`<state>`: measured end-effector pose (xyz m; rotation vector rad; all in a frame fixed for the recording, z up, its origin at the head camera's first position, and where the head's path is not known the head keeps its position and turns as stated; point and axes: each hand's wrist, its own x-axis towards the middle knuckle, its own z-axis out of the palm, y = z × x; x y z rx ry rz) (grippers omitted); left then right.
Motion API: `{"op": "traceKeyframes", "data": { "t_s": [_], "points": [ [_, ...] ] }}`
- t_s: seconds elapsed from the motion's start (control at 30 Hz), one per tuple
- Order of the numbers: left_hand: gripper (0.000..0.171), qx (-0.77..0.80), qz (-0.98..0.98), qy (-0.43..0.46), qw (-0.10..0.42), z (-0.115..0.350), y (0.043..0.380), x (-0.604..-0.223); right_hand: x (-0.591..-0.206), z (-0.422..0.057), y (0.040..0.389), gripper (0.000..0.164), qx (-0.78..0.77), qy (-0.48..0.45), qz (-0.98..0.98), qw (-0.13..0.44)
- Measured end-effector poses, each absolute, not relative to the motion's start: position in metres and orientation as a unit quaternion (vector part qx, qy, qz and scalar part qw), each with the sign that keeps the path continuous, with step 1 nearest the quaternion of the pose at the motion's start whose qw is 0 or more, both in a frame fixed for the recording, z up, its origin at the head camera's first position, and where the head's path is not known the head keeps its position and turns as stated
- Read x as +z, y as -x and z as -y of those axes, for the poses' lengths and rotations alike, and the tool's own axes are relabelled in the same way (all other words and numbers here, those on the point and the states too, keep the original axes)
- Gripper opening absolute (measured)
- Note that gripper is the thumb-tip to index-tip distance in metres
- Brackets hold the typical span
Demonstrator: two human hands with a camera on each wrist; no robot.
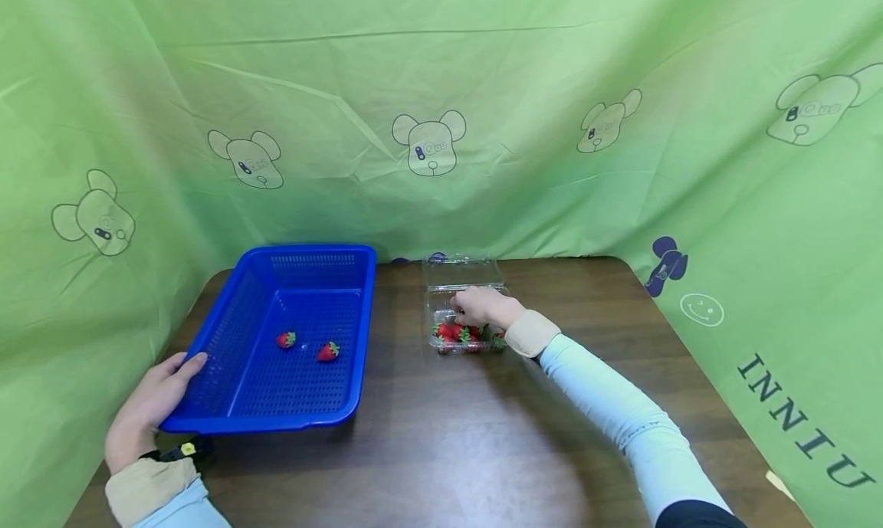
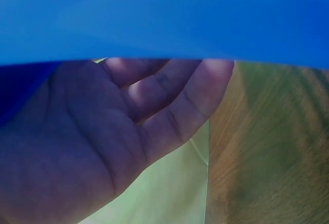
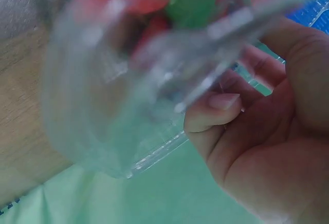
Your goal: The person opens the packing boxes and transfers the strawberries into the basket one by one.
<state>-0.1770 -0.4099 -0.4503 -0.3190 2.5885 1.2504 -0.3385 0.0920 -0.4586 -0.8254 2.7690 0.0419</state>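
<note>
Left hand [image 1: 148, 409]: the near-left rim of the blue perforated plastic basket [image 1: 228, 417] is gripped, fingers curled under it.
Right hand [image 1: 483, 307]: fingers are curled inside the clear plastic clamshell box [image 1: 464, 273]; whether a berry is pinched cannot be told.
Strawberries: two red strawberries [image 1: 286, 339] lie in the basket; more [image 1: 455, 333] fill the box.
Surface: dark wooden table [image 1: 448, 436].

Dark wood-grain table [image 1: 448, 451], green cloth hung around it.

Blue perforated plastic basket [image 1: 241, 405] sitting on the left half, near corner poking past the table edge. Clear plastic clamshell [image 1: 461, 271] of strawberries [image 1: 455, 332] just right of it, lid flipped open toward the back. Bare wood across the front and right.
</note>
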Motion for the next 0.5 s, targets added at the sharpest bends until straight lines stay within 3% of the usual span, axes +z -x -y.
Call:
{"op": "traceKeyframes", "data": {
  "t_s": [0.5],
  "points": [
    [0.079,0.418,-0.895,0.102,0.121,0.412,0.18,-0.451,-0.45,-0.098,0.343,0.009,-0.011,0.285,-0.954,0.093]
  ]
}}
